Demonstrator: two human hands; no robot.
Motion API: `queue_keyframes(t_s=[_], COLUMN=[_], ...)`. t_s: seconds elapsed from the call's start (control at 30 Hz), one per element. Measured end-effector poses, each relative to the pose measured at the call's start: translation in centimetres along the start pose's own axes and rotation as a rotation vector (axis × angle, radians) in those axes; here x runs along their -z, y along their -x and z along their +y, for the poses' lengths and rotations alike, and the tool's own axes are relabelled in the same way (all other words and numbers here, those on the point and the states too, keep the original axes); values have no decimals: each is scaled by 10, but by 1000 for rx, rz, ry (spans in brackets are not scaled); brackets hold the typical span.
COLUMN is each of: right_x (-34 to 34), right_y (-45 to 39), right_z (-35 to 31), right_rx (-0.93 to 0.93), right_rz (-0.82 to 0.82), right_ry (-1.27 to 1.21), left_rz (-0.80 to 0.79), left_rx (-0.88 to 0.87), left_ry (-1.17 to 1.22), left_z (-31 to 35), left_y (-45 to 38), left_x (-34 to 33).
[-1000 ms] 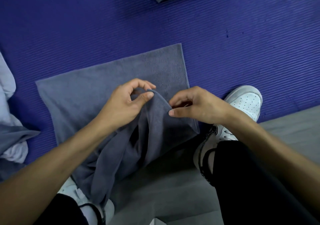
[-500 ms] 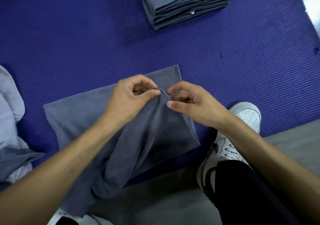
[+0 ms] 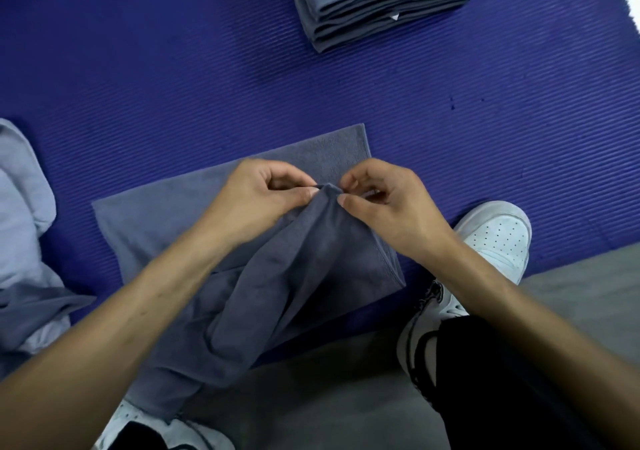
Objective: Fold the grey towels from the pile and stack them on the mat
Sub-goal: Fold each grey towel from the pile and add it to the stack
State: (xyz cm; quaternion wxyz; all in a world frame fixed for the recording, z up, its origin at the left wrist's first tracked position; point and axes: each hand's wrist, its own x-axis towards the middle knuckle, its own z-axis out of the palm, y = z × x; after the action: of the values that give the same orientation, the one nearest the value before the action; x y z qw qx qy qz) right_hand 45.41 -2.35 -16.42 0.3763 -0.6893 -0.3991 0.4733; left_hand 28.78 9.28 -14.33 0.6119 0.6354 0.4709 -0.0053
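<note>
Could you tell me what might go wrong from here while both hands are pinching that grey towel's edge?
1. The left hand and right hand pinch the grey towel at nearly one spot, so the cloth sags between them and the fold may come out crooked or creased.
2. The towel's near part hangs bunched off the purple mat toward the left shoe; it could snag or drag there.

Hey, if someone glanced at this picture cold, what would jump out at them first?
Probably the two hands at centre, the left hand and right hand pinching one raised edge of a dark grey terry towel spread on the ribbed purple foam mat. Next, the neat stack of folded grey towels at the mat's far edge.
</note>
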Motion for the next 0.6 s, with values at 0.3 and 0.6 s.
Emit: queue_keyframes(t_s=[0.3, 0.6], right_x=[-5, -15], right_y=[-1, -6], right_z=[-15, -17], right_rx=[60, -2], right_rz=[4, 52], right_ry=[53, -4], left_rz=[134, 64], left_rx=[178, 231], left_ry=[242, 438], left_z=[5, 6], left_y=[6, 11], left_x=[2, 4])
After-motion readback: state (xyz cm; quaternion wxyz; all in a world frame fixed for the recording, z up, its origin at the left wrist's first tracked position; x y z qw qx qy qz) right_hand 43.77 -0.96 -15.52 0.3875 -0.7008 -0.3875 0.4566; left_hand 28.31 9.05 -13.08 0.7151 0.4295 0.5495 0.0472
